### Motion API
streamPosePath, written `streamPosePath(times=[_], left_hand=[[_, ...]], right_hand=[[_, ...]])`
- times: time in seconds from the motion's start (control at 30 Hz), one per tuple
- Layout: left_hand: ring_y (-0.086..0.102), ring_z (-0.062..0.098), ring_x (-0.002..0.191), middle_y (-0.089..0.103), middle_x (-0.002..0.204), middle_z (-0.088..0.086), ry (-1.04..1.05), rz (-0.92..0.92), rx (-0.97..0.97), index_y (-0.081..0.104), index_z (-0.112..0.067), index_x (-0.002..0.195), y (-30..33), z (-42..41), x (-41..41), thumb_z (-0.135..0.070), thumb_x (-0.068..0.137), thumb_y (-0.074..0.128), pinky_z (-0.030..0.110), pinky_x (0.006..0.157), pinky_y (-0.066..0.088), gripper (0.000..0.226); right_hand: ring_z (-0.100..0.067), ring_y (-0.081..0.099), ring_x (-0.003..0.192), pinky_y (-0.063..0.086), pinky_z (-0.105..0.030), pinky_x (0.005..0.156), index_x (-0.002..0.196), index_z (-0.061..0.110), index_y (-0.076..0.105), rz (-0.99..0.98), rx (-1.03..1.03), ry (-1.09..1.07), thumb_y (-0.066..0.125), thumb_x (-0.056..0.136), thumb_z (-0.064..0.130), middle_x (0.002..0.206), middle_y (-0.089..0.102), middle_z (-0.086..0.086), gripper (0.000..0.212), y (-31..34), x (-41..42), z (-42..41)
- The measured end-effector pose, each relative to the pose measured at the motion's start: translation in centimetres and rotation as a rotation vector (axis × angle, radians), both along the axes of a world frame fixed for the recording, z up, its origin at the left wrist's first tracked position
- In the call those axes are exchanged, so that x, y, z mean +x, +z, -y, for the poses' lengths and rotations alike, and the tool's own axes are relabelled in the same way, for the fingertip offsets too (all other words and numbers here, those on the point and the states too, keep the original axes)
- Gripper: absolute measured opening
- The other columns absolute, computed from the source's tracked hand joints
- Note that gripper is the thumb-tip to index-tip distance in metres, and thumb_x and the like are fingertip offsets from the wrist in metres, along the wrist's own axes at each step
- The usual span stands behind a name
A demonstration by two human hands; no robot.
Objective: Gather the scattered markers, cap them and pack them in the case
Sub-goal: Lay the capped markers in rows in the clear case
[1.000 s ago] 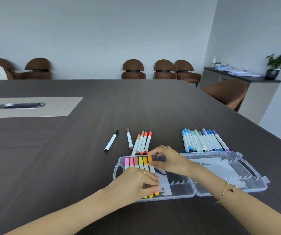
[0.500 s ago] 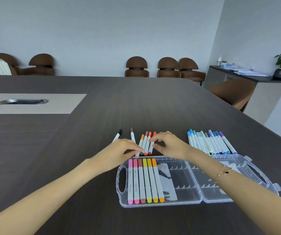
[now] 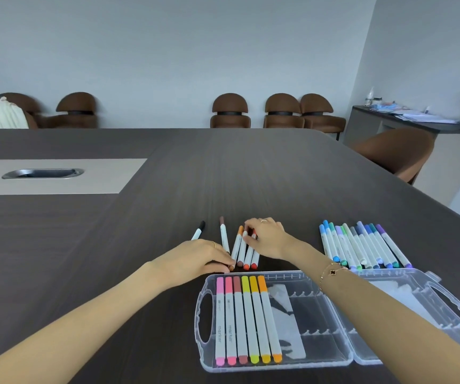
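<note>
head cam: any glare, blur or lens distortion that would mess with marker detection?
Head view: soft, even light with faint shadows. Wide-angle bowing bends the table edge and stretches the forearms. The clear case shows pale reflections, so its slots read weakly. The six packed markers are sharp. Both hands, left and right, cover parts of the orange-red group.

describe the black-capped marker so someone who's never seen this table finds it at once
Start at the clear plastic case lying open on the dark table, then look beyond its left end, past the left hand. The black-capped marker lies leftmost and alone, tilted, apart from the brown-capped marker and the orange-red cluster.
</note>
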State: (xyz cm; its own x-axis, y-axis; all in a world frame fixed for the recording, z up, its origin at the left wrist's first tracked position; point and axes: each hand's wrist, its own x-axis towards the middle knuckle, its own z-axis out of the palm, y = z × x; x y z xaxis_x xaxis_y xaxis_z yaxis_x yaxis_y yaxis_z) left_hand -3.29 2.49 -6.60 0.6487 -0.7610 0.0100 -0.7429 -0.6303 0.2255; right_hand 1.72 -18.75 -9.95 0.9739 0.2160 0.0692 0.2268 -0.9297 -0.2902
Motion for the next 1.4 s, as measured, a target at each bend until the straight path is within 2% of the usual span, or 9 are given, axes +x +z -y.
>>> streamPosePath(times=[0.13,0.2,0.33,0.5,0.67,0.8,0.9,1.0,1.4], left_hand=[[0.055,0.001,0.112,0.062,0.123,-0.013,0.040,0.026,0.011,0.063,-0.029,0.122,-0.5,0.4,0.4,-0.036,0.091,0.057,0.019,0.097,0.044,0.032],[0.056,0.001,0.109,0.063,0.121,-0.013,0.061,0.058,0.013,0.063,-0.030,0.120,-0.7,0.6,0.4,-0.037,0.090,0.059,0.017,0.094,0.044,0.032],[0.057,0.001,0.106,0.064,0.116,-0.014,0.085,0.111,-0.027,0.065,-0.031,0.115,-0.7,0.8,0.3,-0.037,0.090,0.058,0.014,0.088,0.042,0.027],[0.053,0.001,0.111,0.058,0.123,-0.013,0.073,0.217,-0.064,0.059,-0.030,0.126,-0.2,0.9,-1.1,-0.039,0.094,0.050,0.017,0.094,0.042,0.034],[0.050,-0.001,0.115,0.054,0.129,-0.014,-0.009,0.217,-0.199,0.066,-0.027,0.117,1.9,2.3,-4.4,-0.041,0.091,0.056,0.010,0.096,0.037,0.032],[0.049,-0.001,0.117,0.060,0.124,-0.012,-0.109,0.179,-0.194,0.066,-0.023,0.116,1.8,4.6,-8.0,-0.042,0.091,0.055,0.017,0.102,0.040,0.034],[0.050,0.000,0.118,0.060,0.126,-0.012,-0.089,0.125,-0.203,0.064,-0.023,0.120,0.6,5.6,-10.2,-0.044,0.091,0.054,0.010,0.100,0.031,0.038],[0.051,0.001,0.116,0.060,0.126,-0.011,-0.073,0.093,-0.192,0.064,-0.023,0.120,-0.5,5.9,-11.7,-0.045,0.090,0.054,0.013,0.100,0.036,0.038],[0.049,-0.002,0.117,0.059,0.127,-0.014,-0.025,-0.006,-0.179,0.065,-0.026,0.120,-1.2,5.5,-12.5,-0.041,0.093,0.050,0.008,0.097,0.034,0.034]], right_hand=[[-0.026,0.023,0.139,0.017,-0.047,0.112,0.134,0.026,0.047,-0.037,0.003,-0.020,0.043,0.097,0.037,0.147,0.037,-0.001,0.039,0.1,0.8,0.2],[-0.025,0.019,0.141,0.015,-0.048,0.112,0.128,0.028,0.053,-0.054,0.024,-0.009,0.042,0.098,0.037,0.146,0.038,0.000,0.033,0.0,1.3,0.1],[-0.024,0.037,0.130,0.031,-0.049,0.107,0.105,0.030,0.064,-0.066,0.134,0.007,0.044,0.094,0.033,0.124,0.056,0.005,0.023,0.1,1.9,-0.3],[-0.019,0.053,0.109,0.040,-0.047,0.100,0.102,0.026,0.061,0.002,0.287,-0.055,0.051,0.093,0.032,0.108,0.062,0.006,0.015,1.6,1.0,0.3],[-0.009,0.059,0.098,0.049,-0.026,0.088,0.105,0.019,0.060,-0.063,0.462,-0.002,0.055,0.093,0.030,0.101,0.061,0.007,0.016,3.3,-2.6,2.0],[-0.004,0.060,0.097,0.049,-0.026,0.091,0.102,0.021,0.062,-0.116,0.436,0.042,0.060,0.091,0.029,0.100,0.065,0.009,0.014,3.2,-6.6,3.3],[-0.004,0.060,0.098,0.048,-0.027,0.091,0.102,0.024,0.060,-0.162,0.355,0.051,0.060,0.090,0.031,0.102,0.064,0.010,0.014,2.7,-9.2,4.0],[-0.003,0.057,0.102,0.047,-0.028,0.095,0.107,0.024,0.058,-0.187,0.288,0.076,0.059,0.091,0.033,0.107,0.061,0.010,0.018,2.2,-11.1,4.1],[-0.007,0.046,0.112,0.035,-0.044,0.106,0.112,0.030,0.058,-0.115,0.225,0.132,0.060,0.088,0.043,0.114,0.056,0.017,0.027,1.1,-12.8,3.6]])
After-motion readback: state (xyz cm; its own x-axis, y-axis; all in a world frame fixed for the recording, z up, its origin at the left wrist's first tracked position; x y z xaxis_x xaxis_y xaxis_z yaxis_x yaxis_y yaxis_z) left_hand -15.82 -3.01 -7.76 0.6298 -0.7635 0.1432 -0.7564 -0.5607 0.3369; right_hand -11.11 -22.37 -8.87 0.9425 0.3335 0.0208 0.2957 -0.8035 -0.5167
